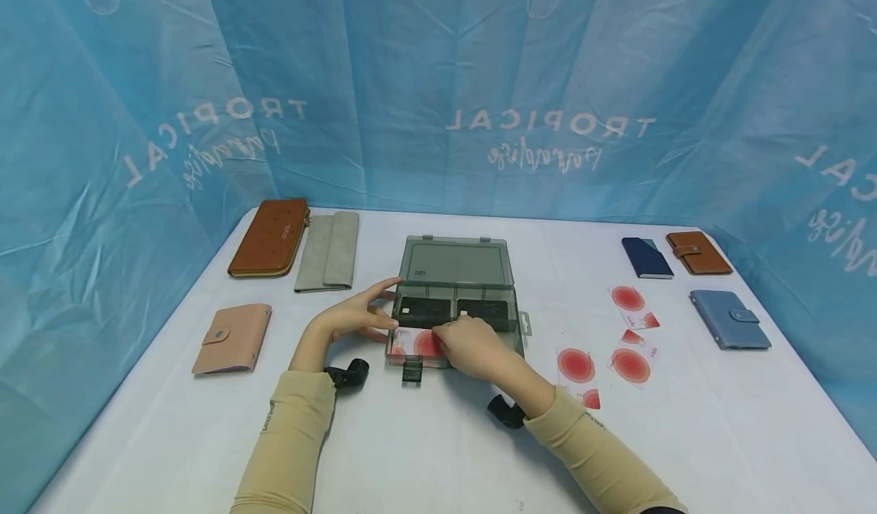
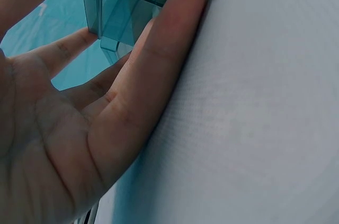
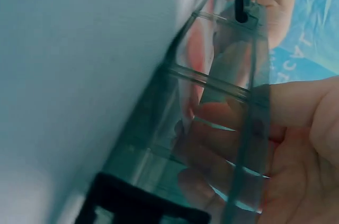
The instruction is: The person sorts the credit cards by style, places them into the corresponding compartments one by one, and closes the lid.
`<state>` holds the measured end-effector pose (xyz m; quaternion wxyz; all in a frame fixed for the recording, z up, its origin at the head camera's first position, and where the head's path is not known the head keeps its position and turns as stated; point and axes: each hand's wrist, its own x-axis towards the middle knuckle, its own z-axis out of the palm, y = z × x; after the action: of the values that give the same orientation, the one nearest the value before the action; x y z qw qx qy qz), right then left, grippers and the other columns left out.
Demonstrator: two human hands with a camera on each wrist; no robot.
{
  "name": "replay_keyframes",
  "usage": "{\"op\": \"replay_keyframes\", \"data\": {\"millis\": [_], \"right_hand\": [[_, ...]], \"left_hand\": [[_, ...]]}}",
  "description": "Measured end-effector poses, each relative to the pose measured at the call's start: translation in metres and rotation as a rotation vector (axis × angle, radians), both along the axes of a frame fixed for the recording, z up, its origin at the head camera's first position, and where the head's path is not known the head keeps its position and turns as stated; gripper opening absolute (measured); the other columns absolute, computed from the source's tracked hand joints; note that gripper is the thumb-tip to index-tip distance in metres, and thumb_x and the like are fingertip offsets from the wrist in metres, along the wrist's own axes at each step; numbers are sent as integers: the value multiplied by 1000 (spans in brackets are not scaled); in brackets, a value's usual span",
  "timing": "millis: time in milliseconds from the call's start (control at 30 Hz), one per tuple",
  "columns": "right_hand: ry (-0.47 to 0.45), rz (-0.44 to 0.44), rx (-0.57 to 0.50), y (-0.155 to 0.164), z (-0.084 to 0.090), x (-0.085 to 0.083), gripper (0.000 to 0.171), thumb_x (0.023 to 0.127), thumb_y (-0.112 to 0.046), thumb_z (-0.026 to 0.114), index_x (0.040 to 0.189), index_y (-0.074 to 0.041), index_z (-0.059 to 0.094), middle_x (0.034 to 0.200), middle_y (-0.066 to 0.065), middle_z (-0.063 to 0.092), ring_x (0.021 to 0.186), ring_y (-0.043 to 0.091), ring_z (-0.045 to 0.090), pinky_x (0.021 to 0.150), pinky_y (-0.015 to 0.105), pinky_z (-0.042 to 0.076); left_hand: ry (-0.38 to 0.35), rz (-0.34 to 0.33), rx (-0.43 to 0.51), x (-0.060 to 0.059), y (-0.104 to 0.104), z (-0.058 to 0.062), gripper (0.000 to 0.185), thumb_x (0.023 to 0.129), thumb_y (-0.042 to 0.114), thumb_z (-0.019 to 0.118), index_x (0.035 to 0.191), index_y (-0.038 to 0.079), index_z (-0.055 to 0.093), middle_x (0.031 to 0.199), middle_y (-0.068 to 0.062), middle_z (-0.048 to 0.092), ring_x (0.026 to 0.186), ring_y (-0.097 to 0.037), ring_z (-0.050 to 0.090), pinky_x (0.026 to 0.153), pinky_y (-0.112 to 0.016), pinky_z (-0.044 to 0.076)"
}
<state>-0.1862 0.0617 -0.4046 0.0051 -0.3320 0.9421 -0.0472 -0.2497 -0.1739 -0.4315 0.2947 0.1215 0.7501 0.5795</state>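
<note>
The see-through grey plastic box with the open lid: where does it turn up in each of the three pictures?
Head: the plastic box sits mid-table, lid tipped back, between both hands.
Left wrist: only a corner of it shows at top, against the left hand's fingertips.
Right wrist: its clear wall runs diagonally across the middle, fingers seen through it.
Shared landmark: the white table.

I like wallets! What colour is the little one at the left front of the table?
The small snap wallet is pale pink, seen best in the head view.
</note>
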Motion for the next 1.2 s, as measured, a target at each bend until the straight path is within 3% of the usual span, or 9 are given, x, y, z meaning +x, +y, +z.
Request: {"op": "replay_keyframes", "data": {"millis": [100, 267, 367, 533, 767, 867, 1000, 1100, 1200], "right_hand": [[46, 14, 46, 0, -3, 0, 19, 92, -13, 52, 103, -11, 69, 91, 1, 70, 81, 20, 64, 69, 37, 54], [88, 2, 180, -2, -3, 0, 26, 92, -14, 54, 113, -18, 68, 106, -3, 68, 91, 20, 62, 68, 37, 52], [163, 10, 237, -4, -3, 1, 24, 91, -16, 54, 110, -21, 70, 106, -6, 68, 91, 19, 61, 66, 35, 50], [316, 33, 284, -6, -3, 2, 15, 88, -20, 61, 94, -24, 74, 99, -11, 69, 84, 16, 59, 61, 30, 45], [348, 109, 268, -7, 0, 3, 13, 85, -21, 66, 91, -27, 75, 106, -14, 67, 84, 14, 59, 61, 27, 44], [297, 125, 175, -1, 4, 2, 18, 85, -13, 63, 92, -25, 75, 100, -12, 69, 79, 14, 59, 58, 26, 42], [130, 164, -75, 17, 15, 1, 29, 85, -1, 55, 100, -19, 73, 97, -7, 70, 84, 14, 62, 67, 28, 49], [2, 181, -230, 37, 25, 0, 30, 88, 0, 51, 107, -15, 70, 100, -3, 69, 84, 11, 62, 70, 26, 50], [-97, 134, -305, 62, 34, 0, 26, 91, -5, 53, 110, -13, 68, 100, -2, 68, 81, 9, 59, 69, 25, 49]], "left_hand": [[-3, -6, 12, 0, 0, 0, 92, 81, 9, 70, 150, 22, 11, 148, -20, 14, 90, -19, 59, 80, -43, 54], [0, -12, 13, -1, -2, 0, 91, 81, 9, 70, 150, 22, 11, 148, -20, 14, 91, -19, 58, 81, -44, 54], [4, -12, 5, -2, -3, 0, 91, 81, 10, 70, 150, 22, 11, 147, -20, 14, 93, -20, 58, 81, -44, 53], [2, -11, 7, -2, -2, -1, 91, 82, 9, 70, 150, 22, 11, 147, -20, 14, 93, -20, 57, 81, -44, 53], [-1, -1, -4, -2, 0, -1, 90, 82, 9, 70, 150, 23, 11, 147, -19, 15, 93, -20, 57, 81, -44, 54], [0, -2, -4, -2, -1, -1, 90, 82, 8, 69, 150, 23, 12, 147, -19, 15, 93, -20, 57, 81, -44, 53], [3, -10, -11, 0, 0, 0, 89, 83, 8, 68, 150, 23, 12, 147, -19, 15, 93, -19, 57, 81, -43, 53], [10, -14, -20, 0, 0, 1, 89, 82, 10, 69, 149, 23, 12, 147, -19, 16, 92, -18, 58, 81, -42, 53], [17, -16, -25, 0, -1, 1, 90, 82, 11, 70, 149, 24, 12, 147, -18, 16, 92, -18, 58, 81, -42, 53]]}}
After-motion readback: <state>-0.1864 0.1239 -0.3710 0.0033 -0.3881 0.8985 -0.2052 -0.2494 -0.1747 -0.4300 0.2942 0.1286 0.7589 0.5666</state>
